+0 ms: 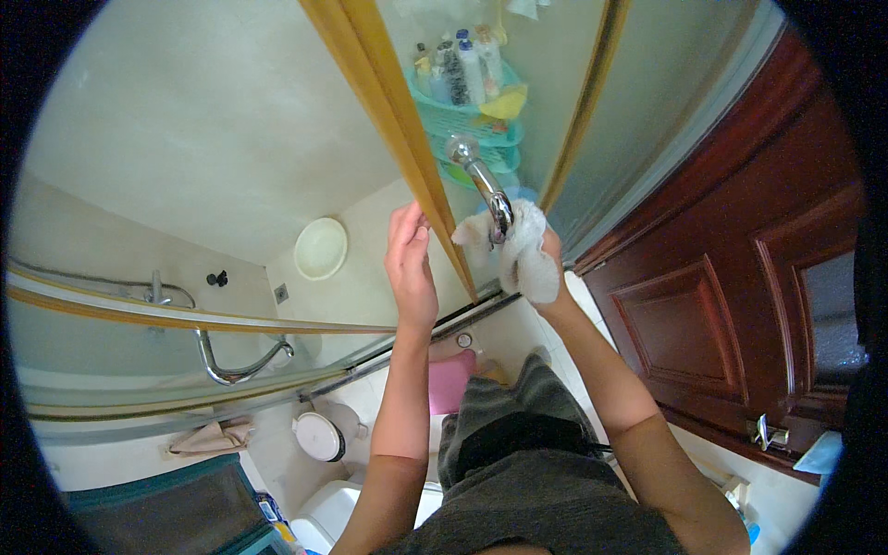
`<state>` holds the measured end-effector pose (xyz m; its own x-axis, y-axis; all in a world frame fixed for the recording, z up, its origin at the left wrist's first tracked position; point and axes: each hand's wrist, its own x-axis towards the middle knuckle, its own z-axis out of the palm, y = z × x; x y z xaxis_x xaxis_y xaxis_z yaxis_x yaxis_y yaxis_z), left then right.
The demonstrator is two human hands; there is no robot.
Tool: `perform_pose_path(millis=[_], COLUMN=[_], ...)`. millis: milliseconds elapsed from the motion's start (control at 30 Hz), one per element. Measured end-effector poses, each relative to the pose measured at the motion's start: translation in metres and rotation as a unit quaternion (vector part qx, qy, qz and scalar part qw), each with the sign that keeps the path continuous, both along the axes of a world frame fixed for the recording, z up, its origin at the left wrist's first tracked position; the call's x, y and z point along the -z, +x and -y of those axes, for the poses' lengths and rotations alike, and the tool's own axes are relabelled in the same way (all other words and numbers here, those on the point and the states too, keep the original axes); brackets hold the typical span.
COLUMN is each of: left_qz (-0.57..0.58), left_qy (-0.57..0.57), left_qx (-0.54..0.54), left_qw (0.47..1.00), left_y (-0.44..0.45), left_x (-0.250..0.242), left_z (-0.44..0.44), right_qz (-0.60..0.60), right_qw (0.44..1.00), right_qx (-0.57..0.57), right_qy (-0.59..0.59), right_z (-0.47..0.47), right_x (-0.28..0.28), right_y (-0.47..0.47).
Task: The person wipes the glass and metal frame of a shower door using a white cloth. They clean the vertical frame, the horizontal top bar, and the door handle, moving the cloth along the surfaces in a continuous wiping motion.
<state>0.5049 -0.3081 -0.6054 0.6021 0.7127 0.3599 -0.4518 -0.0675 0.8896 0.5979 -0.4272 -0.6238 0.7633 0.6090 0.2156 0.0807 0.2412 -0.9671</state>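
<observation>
A white cloth [531, 260] is in my right hand [553, 250], bunched around the lower end of a curved chrome door handle [485, 184] on a glass shower door. Most of the right fingers are hidden behind the cloth. My left hand [411, 253] is raised beside the gold-coloured edge of the door frame [409, 139], its fingertips at or behind that edge; whether they grip it I cannot tell. A second curved chrome handle [239, 371] is on the glass panel to the left.
Behind the glass, a turquoise rack [465, 118] holds several bottles. A pale basin [320, 248] rests in the shower. A dark red wooden door [683, 326] stands at right. A white lidded bin [319, 437] and a pink object [449, 381] are lower down.
</observation>
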Motion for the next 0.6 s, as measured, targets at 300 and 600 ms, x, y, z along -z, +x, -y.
perform_pose_path(millis=[300,600], left_qz=[0.007,-0.009], left_qy=[0.005,0.018], left_qx=[-0.007,-0.015], left_qw=[1.0,1.0], left_y=[0.002,0.001], left_x=[-0.001,-0.004], left_z=[0.005,0.009], right_qz=[-0.011,-0.097], right_qw=[0.996,0.984], right_qx=[-0.069,-0.125], right_qy=[0.061,0.086], right_z=[-0.009,-0.023], right_x=[-0.031,0.048], right_y=[0.009,0.004])
